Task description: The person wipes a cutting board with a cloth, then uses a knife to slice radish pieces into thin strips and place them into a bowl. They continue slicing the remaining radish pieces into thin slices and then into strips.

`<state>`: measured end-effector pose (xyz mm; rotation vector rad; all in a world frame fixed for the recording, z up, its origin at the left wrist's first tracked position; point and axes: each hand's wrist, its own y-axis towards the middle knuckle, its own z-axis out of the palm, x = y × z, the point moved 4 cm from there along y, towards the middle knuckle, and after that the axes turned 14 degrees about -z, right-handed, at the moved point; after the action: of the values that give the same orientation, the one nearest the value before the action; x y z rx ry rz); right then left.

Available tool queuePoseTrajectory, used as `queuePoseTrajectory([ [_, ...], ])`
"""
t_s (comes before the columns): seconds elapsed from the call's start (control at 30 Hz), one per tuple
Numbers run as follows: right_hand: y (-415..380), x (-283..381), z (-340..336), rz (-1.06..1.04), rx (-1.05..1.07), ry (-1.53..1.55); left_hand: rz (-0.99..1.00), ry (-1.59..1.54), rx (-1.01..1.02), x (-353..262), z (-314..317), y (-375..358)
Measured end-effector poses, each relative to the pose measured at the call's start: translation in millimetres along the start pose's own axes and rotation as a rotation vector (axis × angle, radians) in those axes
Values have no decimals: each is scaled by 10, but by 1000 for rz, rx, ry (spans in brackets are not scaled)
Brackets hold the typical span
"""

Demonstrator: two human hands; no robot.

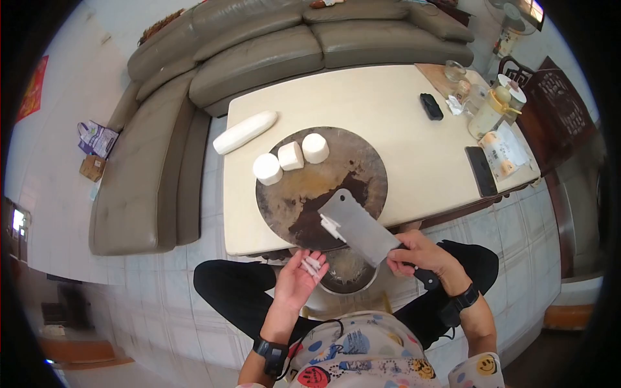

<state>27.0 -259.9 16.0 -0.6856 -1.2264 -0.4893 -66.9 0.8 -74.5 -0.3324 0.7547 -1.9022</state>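
My right hand (420, 254) grips the black handle of a cleaver (362, 226), its broad blade slanting over the near edge of a round wooden chopping board (310, 207). White radish strips (331, 226) lie on the board along the blade's left edge. Palm up, my left hand (299, 283) is cupped around several more radish strips (312, 266), just off the near edge of the board. Below the board's edge is a round metal basin (349, 278), its contents hard to make out. Three thick radish chunks (290, 156) stand at the board's far left.
A long piece of white radish (246, 132) lies on the cream table (401, 129) beyond the board. At the right are a phone (480, 171), a black object (431, 107), a pack of tissues (504, 152), a yellow-topped bottle (490, 115) and glass jars (477, 97). A sofa (265, 61) lines the back.
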Motion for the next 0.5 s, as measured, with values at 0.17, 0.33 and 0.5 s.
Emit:
queuePoseTrajectory([
  [0.17, -45, -131, 277, 4, 190, 18, 75, 71, 33, 95, 256, -31],
  [0.33, -119, -172, 400, -32, 211, -84, 151, 152, -8, 127, 86, 34],
  [0.5, -167, -145, 502, -189, 232, -320, 166, 168, -32, 160, 122, 25],
])
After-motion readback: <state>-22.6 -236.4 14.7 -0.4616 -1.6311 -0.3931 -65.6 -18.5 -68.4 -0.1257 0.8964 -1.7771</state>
